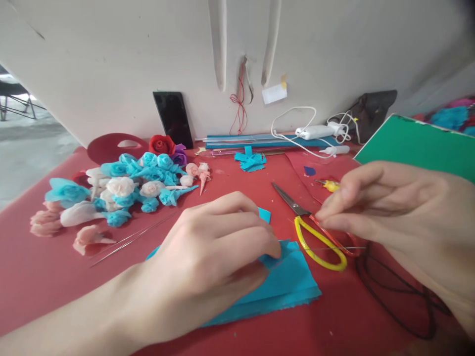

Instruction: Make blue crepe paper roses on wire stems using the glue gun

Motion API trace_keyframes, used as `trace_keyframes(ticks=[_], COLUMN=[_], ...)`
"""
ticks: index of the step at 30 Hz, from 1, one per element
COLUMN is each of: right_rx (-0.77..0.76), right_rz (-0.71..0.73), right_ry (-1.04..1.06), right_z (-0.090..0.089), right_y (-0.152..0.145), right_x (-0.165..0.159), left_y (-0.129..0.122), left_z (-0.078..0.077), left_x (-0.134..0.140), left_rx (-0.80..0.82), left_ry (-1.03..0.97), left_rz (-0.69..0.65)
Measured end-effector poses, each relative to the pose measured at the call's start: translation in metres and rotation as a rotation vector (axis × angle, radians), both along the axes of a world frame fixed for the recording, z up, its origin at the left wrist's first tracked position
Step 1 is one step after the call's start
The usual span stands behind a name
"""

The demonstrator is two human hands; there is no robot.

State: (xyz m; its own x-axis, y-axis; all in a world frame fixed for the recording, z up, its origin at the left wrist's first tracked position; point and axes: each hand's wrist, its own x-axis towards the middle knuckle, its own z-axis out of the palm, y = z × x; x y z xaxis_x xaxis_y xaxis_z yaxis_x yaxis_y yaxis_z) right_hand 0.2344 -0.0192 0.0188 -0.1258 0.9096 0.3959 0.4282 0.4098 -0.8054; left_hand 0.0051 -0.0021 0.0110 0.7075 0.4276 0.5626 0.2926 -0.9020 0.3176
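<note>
Item, left hand (218,247): fingers clamped on a small blue piece (273,260), which I see just under the curled forefinger. Risk: too firm a pinch could crease or tear it, as it looks thin.

Item, right hand (401,202): thumb and forefinger close at the tips; I cannot tell whether they meet or grip anything.

Item, stack of blue sheets (293,279): beneath the left fingers, paper or cloth unclear. Risk: a sideways drag of that hand could fan it out of line.

Item, scissors (303,211): between the two hands, handles just under the right fingertips. A thin wire (334,248) crosses the yellow loop. Risk: a careless sweep could snag the wire or knock the scissors.

Item, black cord (433,316): looped below the right fingers. Risk: the wrist could catch it.

Item, slender rods (122,245): left of the left fingers, beside a heap of small flowers (120,187). Risk: a leftward elbow could roll or crush these.

Item, blue scraps (250,159): beyond the left fingers, on the red bench (334,319).
</note>
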Motion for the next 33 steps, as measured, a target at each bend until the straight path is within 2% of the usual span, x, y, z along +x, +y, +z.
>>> trace_keyframes(ticks=[8,16,18,19,22,24,25,27,30,33], right_rx=[0.211,0.550,0.461,0.352,-0.166,-0.425,-0.491,-0.514,-0.473,-0.412], right_rz=[-0.169,-0.340,-0.255,-0.137,0.290,0.416,0.425,0.377,0.308,0.312], right_ry=[-0.257,-0.574,-0.526,-0.463,-0.208,-0.055,-0.008,-0.009,-0.195,-0.363], right_z=[0.0036,0.0038,0.0052,0.0059,0.0069,0.0067,0.0064,0.0056,0.0029,-0.0008], right_y=[0.0086,0.0088,0.0083,0.0079,0.0067,0.0060,0.0056,0.0047,0.0032,0.0015], right_x=[0.0041,0.0075,0.0074,0.0074,0.0068,0.0056,0.0049,0.0034,0.0021,0.0009], left_y=[0.0022,0.0014,0.0014,0.0014,0.0014,0.0012,0.0010,0.0006,0.0002,0.0007], left_z=[-0.0023,-0.0030,-0.0019,-0.0014,-0.0005,-0.0004,-0.0004,-0.0004,-0.0001,0.0000], left_x=[-0.0002,0.0002,0.0006,0.0007,0.0008,0.0011,0.0013,0.0018,0.0019,0.0015], left_rx=[-0.079,-0.117,-0.108,-0.103,-0.104,-0.110,-0.112,-0.110,-0.095,-0.085], left_ry=[-0.017,-0.016,-0.017,-0.020,-0.014,-0.009,-0.007,-0.005,-0.017,-0.026], left_rz=[-0.056,-0.063,-0.068,-0.070,-0.071,-0.068,-0.069,-0.065,-0.069,-0.077])
